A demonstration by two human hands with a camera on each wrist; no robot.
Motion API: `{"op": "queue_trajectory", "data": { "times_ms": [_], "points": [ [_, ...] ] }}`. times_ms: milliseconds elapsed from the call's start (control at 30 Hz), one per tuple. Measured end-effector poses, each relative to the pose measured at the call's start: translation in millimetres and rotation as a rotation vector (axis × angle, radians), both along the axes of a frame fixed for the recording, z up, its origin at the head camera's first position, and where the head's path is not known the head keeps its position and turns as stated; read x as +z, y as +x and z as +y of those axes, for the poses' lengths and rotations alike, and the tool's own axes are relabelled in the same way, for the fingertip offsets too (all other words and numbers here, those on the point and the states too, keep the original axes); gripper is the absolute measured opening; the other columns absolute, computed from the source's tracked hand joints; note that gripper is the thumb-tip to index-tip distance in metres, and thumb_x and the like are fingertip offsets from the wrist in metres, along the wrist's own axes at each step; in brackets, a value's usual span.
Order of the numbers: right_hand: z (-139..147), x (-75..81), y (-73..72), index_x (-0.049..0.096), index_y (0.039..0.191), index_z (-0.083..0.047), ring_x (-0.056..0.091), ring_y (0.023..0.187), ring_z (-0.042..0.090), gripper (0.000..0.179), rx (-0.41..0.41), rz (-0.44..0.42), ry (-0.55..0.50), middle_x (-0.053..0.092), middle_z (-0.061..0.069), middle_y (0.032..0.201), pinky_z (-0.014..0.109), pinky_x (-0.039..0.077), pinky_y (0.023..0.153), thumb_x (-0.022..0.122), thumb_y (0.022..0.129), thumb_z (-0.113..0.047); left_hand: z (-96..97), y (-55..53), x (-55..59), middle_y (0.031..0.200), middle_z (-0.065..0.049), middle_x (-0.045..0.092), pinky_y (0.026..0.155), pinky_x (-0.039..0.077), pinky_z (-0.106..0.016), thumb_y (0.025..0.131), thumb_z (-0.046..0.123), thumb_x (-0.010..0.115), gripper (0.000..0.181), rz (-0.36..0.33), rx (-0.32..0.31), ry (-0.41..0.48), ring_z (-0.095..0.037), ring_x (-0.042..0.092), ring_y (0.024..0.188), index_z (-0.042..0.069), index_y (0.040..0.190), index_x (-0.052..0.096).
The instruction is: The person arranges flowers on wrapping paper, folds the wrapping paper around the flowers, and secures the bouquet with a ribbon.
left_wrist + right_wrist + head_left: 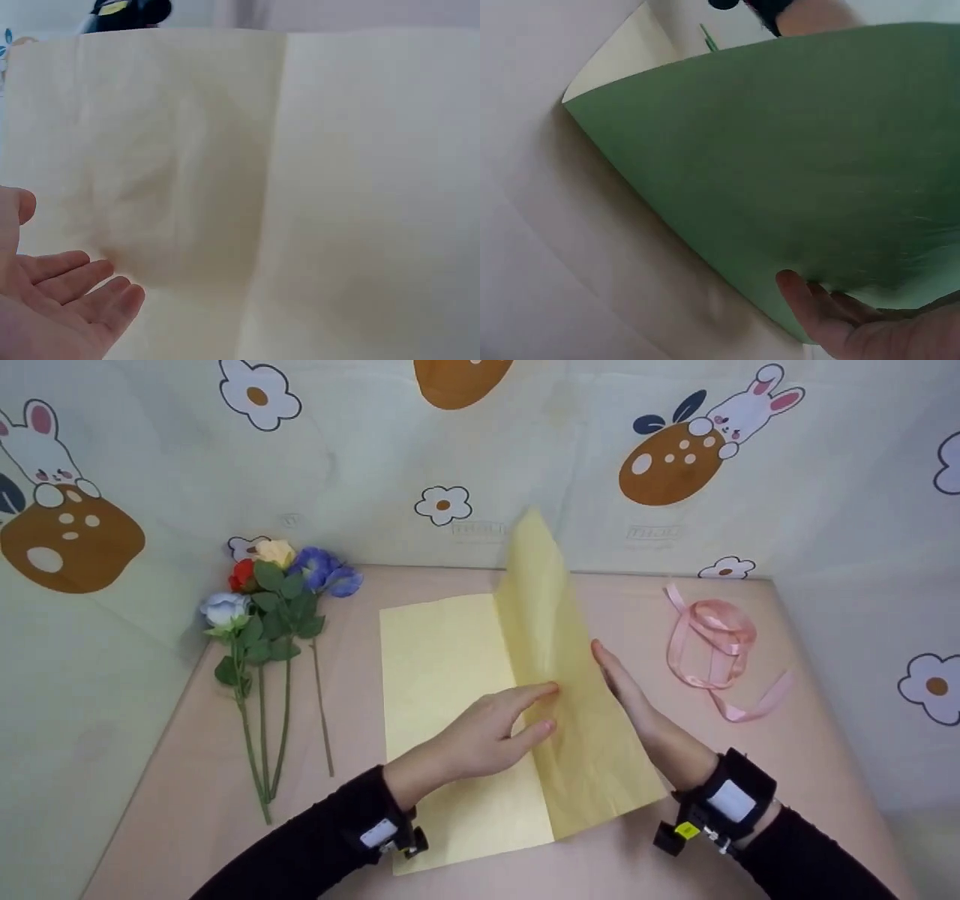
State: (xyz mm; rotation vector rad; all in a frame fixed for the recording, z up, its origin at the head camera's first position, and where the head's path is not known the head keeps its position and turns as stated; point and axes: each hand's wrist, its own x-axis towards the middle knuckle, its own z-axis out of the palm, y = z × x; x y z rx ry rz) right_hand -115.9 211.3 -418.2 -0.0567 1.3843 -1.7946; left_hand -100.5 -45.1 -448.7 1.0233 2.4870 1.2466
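Observation:
A sheet of wrapping paper (450,660) lies on the table, pale yellow inside, its right half folded up along a lengthwise crease. In the right wrist view the back of the paper (765,150) is green. My left hand (487,735) reaches across the flat half, its fingertips against the inner face of the raised half. From the left wrist view, the left hand (71,304) has its fingers extended and slightly bent. Behind the raised half, my right hand (641,701) supports the green side with fingers laid along it; part of that hand is hidden by the paper.
Left of the paper lie several artificial flowers: a pale blue rose (226,610), a red one (241,576), a cream one (275,553) and a blue-purple bloom (319,568). A coiled pink ribbon (739,634) lies at right. A patterned cloth wall (540,450) rises behind the table.

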Motion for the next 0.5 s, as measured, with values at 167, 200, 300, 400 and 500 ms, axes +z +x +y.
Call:
{"op": "queue_trajectory", "data": {
  "times_ms": [167, 200, 300, 400, 500],
  "points": [
    [18, -3.9, -18.3, 0.042, 0.157, -0.004, 0.071, 0.124, 0.027, 0.080, -0.030, 0.057, 0.050, 0.066, 0.016, 0.141, 0.040, 0.060, 0.101, 0.039, 0.112, -0.069, 1.1, -1.4, -13.4, 0.174, -0.017, 0.036, 0.131, 0.029, -0.043, 0.117, 0.041, 0.048, 0.067, 0.036, -0.124, -0.169, -0.028, 0.036, 0.161, -0.001, 0.167, 0.037],
    [22, -5.6, -21.4, 0.045, 0.154, -0.002, 0.072, 0.120, 0.026, 0.075, -0.054, 0.094, 0.098, 0.068, 0.016, 0.137, 0.040, 0.062, 0.099, 0.040, 0.113, -0.065, 0.7, -1.6, -15.3, 0.176, -0.018, 0.032, 0.131, 0.028, -0.043, 0.117, 0.042, 0.048, 0.068, 0.034, -0.153, -0.195, -0.028, 0.033, 0.162, -0.001, 0.168, 0.035],
    [38, -9.7, -27.2, 0.055, 0.146, 0.003, 0.076, 0.104, 0.021, 0.063, -0.131, 0.198, 0.263, 0.074, 0.013, 0.121, 0.037, 0.065, 0.087, 0.050, 0.114, -0.051, -2.6, -1.9, -20.4, 0.179, -0.017, 0.024, 0.131, 0.027, -0.043, 0.117, 0.044, 0.049, 0.072, 0.029, -0.217, -0.264, -0.027, 0.027, 0.165, 0.001, 0.171, 0.029],
    [54, -15.6, -31.3, 0.063, 0.139, 0.011, 0.076, 0.087, 0.016, 0.050, -0.189, 0.406, 0.432, 0.077, 0.011, 0.105, 0.032, 0.064, 0.075, 0.059, 0.114, -0.032, -9.3, -3.3, -25.3, 0.180, -0.019, 0.018, 0.132, 0.023, -0.043, 0.115, 0.043, 0.053, 0.076, 0.012, -0.258, -0.297, -0.029, 0.020, 0.166, 0.001, 0.172, 0.026],
    [70, -21.7, -32.8, 0.067, 0.136, 0.013, 0.075, 0.081, 0.013, 0.043, -0.203, 0.550, 0.540, 0.079, 0.013, 0.101, 0.028, 0.063, 0.071, 0.065, 0.111, -0.022, -19.6, -6.8, -29.4, 0.180, -0.021, 0.014, 0.134, 0.018, -0.044, 0.113, 0.043, 0.057, 0.080, -0.007, -0.275, -0.305, -0.033, 0.010, 0.168, 0.000, 0.172, 0.025]
  ]
}}
